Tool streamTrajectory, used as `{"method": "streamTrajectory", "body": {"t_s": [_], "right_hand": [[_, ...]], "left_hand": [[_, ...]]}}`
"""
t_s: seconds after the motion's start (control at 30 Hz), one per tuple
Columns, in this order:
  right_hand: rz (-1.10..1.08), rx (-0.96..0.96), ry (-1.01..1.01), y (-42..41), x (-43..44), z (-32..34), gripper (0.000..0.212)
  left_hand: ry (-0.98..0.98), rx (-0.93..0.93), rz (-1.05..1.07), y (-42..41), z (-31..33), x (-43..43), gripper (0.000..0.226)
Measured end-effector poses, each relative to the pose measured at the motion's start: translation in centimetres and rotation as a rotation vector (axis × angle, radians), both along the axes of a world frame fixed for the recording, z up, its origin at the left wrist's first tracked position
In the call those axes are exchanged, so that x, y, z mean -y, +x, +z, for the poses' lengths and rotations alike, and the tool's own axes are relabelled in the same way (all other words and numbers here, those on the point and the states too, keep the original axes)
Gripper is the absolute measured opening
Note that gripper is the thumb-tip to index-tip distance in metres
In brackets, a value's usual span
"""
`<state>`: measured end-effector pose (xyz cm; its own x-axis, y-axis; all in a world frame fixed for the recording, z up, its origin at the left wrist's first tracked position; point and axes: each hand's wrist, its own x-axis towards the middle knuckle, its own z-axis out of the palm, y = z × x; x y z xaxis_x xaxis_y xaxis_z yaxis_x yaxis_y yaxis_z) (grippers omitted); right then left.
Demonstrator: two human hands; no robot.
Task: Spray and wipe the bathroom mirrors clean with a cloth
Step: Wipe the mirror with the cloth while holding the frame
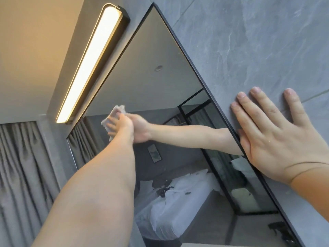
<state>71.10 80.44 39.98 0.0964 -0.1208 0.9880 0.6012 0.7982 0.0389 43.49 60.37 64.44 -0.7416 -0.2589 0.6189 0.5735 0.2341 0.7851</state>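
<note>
Head view, tilted upward, close to mirror (151,82)

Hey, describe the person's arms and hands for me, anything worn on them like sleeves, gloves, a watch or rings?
Both are bare. The left hand and its forearm show no sleeve, glove or watch. The right hand has no glove, no rings on the visible fingers and nothing on the wrist; its nails are short and unpainted. No sleeves reach into view.
</note>
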Motion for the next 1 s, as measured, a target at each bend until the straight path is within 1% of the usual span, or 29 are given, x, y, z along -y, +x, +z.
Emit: {"method": "streamTrajectory", "body": {"t_s": [0.03,0.1,0.17,0.23,0.3,0.33,0.4,0.43,0.5,0.57,0.6,0.63,0.7,0.77,0.83,0.9,1.0], "right_hand": [[-0.019,0.003,-0.006,-0.2,0.3,-0.1,0.059],[-0.025,-0.023,0.008,-0.4,0.3,0.0,0.059],[-0.013,-0.018,0.005,-0.1,0.2,0.1,0.059],[-0.035,-0.022,-0.001,-0.2,0.3,0.0,0.059],[-0.044,-0.020,-0.003,-0.1,0.4,0.1,0.059],[-0.052,-0.017,0.005,-0.1,0.5,0.1,0.059],[-0.034,-0.007,-0.009,0.0,0.5,0.1,0.058],[-0.027,-0.007,-0.010,0.1,0.5,0.1,0.059],[-0.017,-0.011,-0.016,-0.1,0.5,0.0,0.059],[-0.013,-0.015,-0.021,-0.1,0.6,0.0,0.059],[-0.015,-0.014,-0.023,-0.2,0.6,0.0,0.059],[-0.013,-0.012,-0.021,-0.1,0.5,0.1,0.059],[-0.013,-0.015,-0.015,-0.1,0.4,0.2,0.058],[-0.015,-0.013,-0.019,-0.2,0.4,0.1,0.059],[-0.022,-0.006,-0.023,-0.2,0.4,0.0,0.059],[-0.039,0.008,-0.024,-0.1,0.4,0.0,0.059],[-0.045,0.025,-0.033,0.1,0.5,0.0,0.059]], "left_hand": [[-0.064,-0.050,0.015,2.8,1.0,-1.1,0.065],[-0.255,-0.251,0.027,7.1,2.1,-3.1,0.062],[-0.410,-0.525,-0.009,10.3,0.7,-4.7,0.062],[-0.560,-0.767,0.059,10.7,-2.0,-6.1,0.062],[-0.606,-0.865,0.064,11.0,-3.3,-6.4,0.062],[-0.613,-0.880,0.050,10.8,-3.1,-6.1,0.061],[-0.575,-0.817,0.012,9.4,-1.8,-4.8,0.060],[-0.520,-0.721,0.003,8.1,-1.1,-3.9,0.061],[-0.380,-0.464,0.011,4.3,-0.1,-1.7,0.061],[-0.260,-0.203,0.014,1.4,-0.1,0.3,0.061],[-0.224,-0.107,0.012,0.5,-0.4,0.8,0.061],[-0.204,-0.044,0.014,0.3,-0.7,1.0,0.061],[-0.188,0.005,0.032,0.8,-1.1,0.8,0.062],[-0.188,-0.018,0.032,2.2,-1.3,0.3,0.062],[-0.239,-0.130,0.008,4.4,-1.9,-0.7,0.061],[-0.351,-0.316,-0.011,7.4,-2.7,-2.7,0.061],[-0.565,-0.708,0.006,12.2,-4.0,-6.1,0.062]]}}
